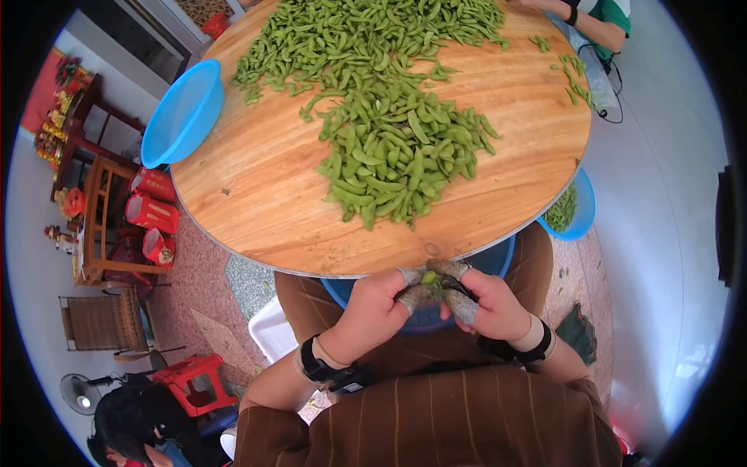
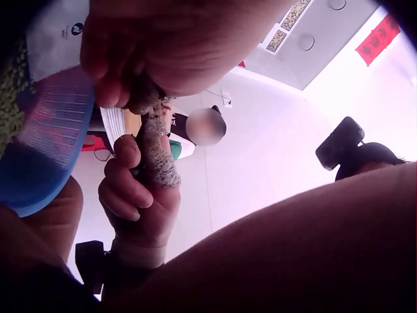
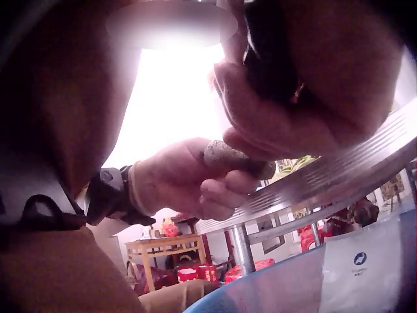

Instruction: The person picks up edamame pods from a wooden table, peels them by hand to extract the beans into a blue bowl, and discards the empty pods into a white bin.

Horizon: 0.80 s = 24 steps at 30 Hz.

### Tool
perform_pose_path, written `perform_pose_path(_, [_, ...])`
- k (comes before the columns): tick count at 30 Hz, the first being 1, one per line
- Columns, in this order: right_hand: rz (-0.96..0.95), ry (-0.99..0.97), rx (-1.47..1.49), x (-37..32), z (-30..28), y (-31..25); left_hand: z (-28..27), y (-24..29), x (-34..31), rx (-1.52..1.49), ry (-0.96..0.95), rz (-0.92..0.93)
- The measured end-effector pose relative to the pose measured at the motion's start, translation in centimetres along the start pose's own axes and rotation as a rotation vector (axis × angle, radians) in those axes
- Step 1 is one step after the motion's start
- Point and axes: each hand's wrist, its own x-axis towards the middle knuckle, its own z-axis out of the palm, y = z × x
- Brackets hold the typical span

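Below the table's near edge, my left hand [image 1: 372, 303] and right hand [image 1: 498, 306] meet with their fingertips together. Both pinch a small green edamame pod [image 1: 429, 277] between them, mostly hidden by the fingers. Worn grey coverings wrap the thumbs and forefingers, such as the left thumb's covering [image 1: 415, 297]. Under the hands, a blue basin [image 1: 504, 261] sits between the knees; in the left wrist view green beans [image 2: 14, 98] show in it. On the tabletop ahead lies a heap of edamame pods [image 1: 389, 159].
The round wooden table [image 1: 257, 202] carries a larger pod pile [image 1: 373, 35] at the back. A light-blue basin [image 1: 183, 113] leans at its left edge; another blue basin [image 1: 585, 210] with green contents stands right. A white tray [image 1: 272, 331] is beside the left knee. Another person's arm [image 1: 599, 31] is back right.
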Motion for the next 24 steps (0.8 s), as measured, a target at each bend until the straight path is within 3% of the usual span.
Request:
perform_pose_path(1, [0.033, -0.004, 0.046, 0.1, -0.1, 0.0, 0.1, -0.1, 0.1, 0.189, 0.057, 0.159])
perform_pose_path(5, [0.069, -0.107, 0.291, 0.3, -0.8, 1.3, 0.1, 0.2, 0.1, 0.293, 0.058, 0.252])
perform_pose_path(7, [0.093, -0.133, 0.392, -0.1, -0.6, 1.4, -0.2, 0.7, 0.1, -0.498, -0.207, -0.303])
perform_pose_path(8, [0.108, -0.163, 0.488, -0.2, -0.5, 1.5, -0.3, 0.4, 0.0, -0.498, -0.209, -0.305])
perform_pose_path(10, [0.098, -0.171, 0.505, -0.3, -0.4, 2.1, -0.2, -0.9, -0.3, -0.928, -0.371, -0.479])
perform_pose_path(11, [0.086, -0.180, 0.521, -0.2, -0.3, 2.5, 0.1, -1.4, -0.5, -0.928, -0.372, -0.480])
perform_pose_path(12, [0.085, -0.178, 0.522, 0.3, -0.1, 3.2, 0.7, -1.8, -0.6, -1.166, -0.366, -0.484])
perform_pose_path(13, [-0.258, -0.007, 0.062, 1.1, 0.2, 4.2, 1.1, -2.2, -0.8, -1.404, -0.357, -0.483])
perform_pose_path(14, [-0.587, 0.165, -0.408, 1.6, 0.3, 4.7, 1.4, -2.8, -0.9, -1.403, -0.360, -0.484])
perform_pose_path(15, [-0.587, 0.168, -0.409, 1.5, -0.1, 4.4, 1.7, -3.3, -1.0, -1.459, -0.334, -0.534])
perform_pose_path(16, [-0.503, 0.114, -0.594, 1.2, -0.7, 3.9, 1.9, -3.7, -1.0, -1.514, -0.306, -0.585])
perform_pose_path(17, [-0.414, 0.058, -0.777, 1.0, -1.0, 3.7, 2.0, -3.9, -0.9, -1.514, -0.307, -0.586])
perform_pose_path(20, [-0.423, 0.134, -0.623, 1.3, -0.5, 5.1, 1.9, -4.3, -0.9, -1.377, -0.244, -0.571])
perform_pose_path(22, [-0.337, 0.122, -0.636, 1.0, -0.4, 5.3, 1.1, -4.0, -0.9, -1.035, -0.278, -0.617])
perform_pose_path(23, [-0.255, 0.116, -0.649, 0.9, -0.5, 5.3, 0.5, -3.5, -1.2, -1.040, -0.270, -0.613])
perform_pose_path(24, [-0.260, 0.109, -0.652, 0.9, -0.4, 5.3, -0.2, -2.8, -1.7, -0.797, -0.272, -0.595])
